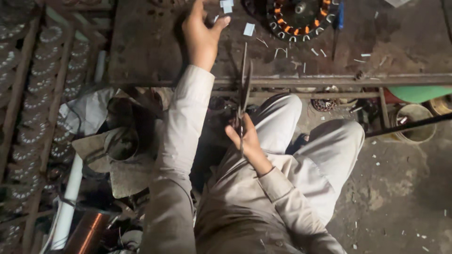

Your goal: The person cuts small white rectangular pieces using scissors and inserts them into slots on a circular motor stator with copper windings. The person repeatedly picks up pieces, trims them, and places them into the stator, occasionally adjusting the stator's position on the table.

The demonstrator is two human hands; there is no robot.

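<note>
My right hand [245, 138] is closed around the scissors [244, 89], blades pointing away past my fingertips. My left hand [201, 35] is spread open, empty, with paper slips [248, 29] just beyond its fingers.

Left hand [201, 35]: bench [155, 51] bare at 9 o'clock; paper slips [248, 29] and stator [299, 19] crowd 3 o'clock.

Dim workshop: stained concrete floor [400, 188] littered with pale scraps, rusty metal workbench [150, 51] with angle-iron frame, rack of stacked stator laminations [28, 117] at left, white pipe [70, 197], green container [419, 92].
</note>
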